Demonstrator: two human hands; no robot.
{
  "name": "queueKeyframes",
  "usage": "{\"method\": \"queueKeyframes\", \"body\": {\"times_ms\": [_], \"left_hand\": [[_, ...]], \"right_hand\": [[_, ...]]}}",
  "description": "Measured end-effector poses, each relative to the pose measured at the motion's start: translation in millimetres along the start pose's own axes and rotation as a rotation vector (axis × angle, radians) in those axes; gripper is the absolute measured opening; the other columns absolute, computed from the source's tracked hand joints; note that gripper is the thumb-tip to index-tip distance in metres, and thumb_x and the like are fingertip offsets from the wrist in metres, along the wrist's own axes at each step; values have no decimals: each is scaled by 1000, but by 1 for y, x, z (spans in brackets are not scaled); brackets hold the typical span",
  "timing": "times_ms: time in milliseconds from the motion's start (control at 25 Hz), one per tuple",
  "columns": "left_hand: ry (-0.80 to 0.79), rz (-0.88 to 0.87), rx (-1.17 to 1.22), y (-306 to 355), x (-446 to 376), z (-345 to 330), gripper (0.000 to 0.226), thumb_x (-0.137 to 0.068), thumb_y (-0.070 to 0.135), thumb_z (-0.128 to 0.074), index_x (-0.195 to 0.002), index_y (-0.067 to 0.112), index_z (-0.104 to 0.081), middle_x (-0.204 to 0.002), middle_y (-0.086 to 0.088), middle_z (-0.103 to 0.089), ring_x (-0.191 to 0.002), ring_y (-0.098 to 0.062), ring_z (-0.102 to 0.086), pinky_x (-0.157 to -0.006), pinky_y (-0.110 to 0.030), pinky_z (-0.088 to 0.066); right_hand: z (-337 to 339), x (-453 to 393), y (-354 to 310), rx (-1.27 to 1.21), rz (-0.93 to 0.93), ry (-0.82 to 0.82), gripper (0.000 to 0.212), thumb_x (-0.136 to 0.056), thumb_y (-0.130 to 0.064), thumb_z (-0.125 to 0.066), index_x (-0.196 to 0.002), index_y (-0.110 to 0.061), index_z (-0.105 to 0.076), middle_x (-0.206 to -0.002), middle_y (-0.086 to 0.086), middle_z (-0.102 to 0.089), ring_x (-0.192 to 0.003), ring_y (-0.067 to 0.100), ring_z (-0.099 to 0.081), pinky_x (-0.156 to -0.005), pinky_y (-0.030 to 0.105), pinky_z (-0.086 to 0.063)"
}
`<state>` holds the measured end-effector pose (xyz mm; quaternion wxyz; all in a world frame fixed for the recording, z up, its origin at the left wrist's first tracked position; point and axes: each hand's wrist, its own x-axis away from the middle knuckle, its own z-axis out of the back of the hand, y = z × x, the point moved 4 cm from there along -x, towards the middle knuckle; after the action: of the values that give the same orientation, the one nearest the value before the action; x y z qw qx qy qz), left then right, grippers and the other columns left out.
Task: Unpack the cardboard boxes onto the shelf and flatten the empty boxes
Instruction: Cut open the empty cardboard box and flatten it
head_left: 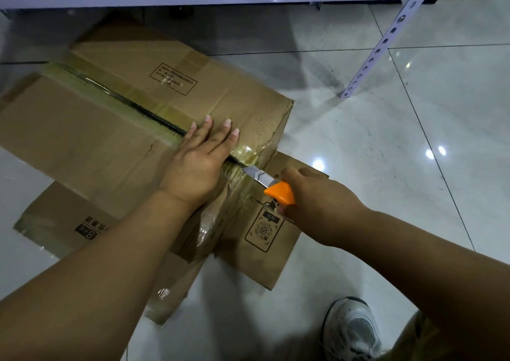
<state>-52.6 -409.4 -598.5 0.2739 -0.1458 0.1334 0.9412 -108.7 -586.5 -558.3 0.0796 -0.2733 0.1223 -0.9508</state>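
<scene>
The left hand (197, 157) is pressing flat, fingers straight, on the box (110, 128) top. The right hand (317, 203) is gripping an orange knife (271, 185), its blade touching the taped seam beside the left hand.

The cardboard box (116, 128) in the centre-left of the frame is plain brown, with a black-outlined printed label and yellowish glossy tape (154, 117) along its seam. The flattened cardboard (265, 239) beneath it, lower centre, is brown with black printing and a QR-style pattern. The knife (276, 190) has an orange handle and silver blade. The floor (386, 145) is glossy pale grey-white tile with dark grout lines. The shelf upright (386, 37), upper right, is white with a row of holes. The shoe (353, 330), bottom right, is white-grey mesh.
</scene>
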Motion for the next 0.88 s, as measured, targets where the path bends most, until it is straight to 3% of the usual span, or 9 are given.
{"method": "queueKeyframes", "body": {"times_ms": [280,720,880], "left_hand": [[-28,7,-24,0,0,-1,50,-79,5,-36,-121,-3,-62,-123,-24,-60,-113,-55,-52,-96,-62,-30],[-105,37,31,0,-3,-3,51,-80,6,-37,-125,-2,-58,-128,-23,-57,-120,-51,-49,-102,-58,-28],[-197,144,167,-6,-3,1,42,-90,2,-49,-133,1,-51,-142,-15,-46,-136,-41,-33,-114,-45,-16]], "right_hand": [[-1,-6,-4,-9,-22,55,43,-91,-44,-60,-124,-23,-40,-122,4,-52,-103,27,-55,-81,38,-49],[4,-1,0,-5,-62,75,47,-94,-42,-56,-132,-23,-36,-127,5,-50,-105,27,-55,-77,34,-46],[5,1,4,37,-38,77,43,-96,-39,-53,-133,-24,-39,-126,3,-50,-110,27,-51,-81,36,-45]]}}
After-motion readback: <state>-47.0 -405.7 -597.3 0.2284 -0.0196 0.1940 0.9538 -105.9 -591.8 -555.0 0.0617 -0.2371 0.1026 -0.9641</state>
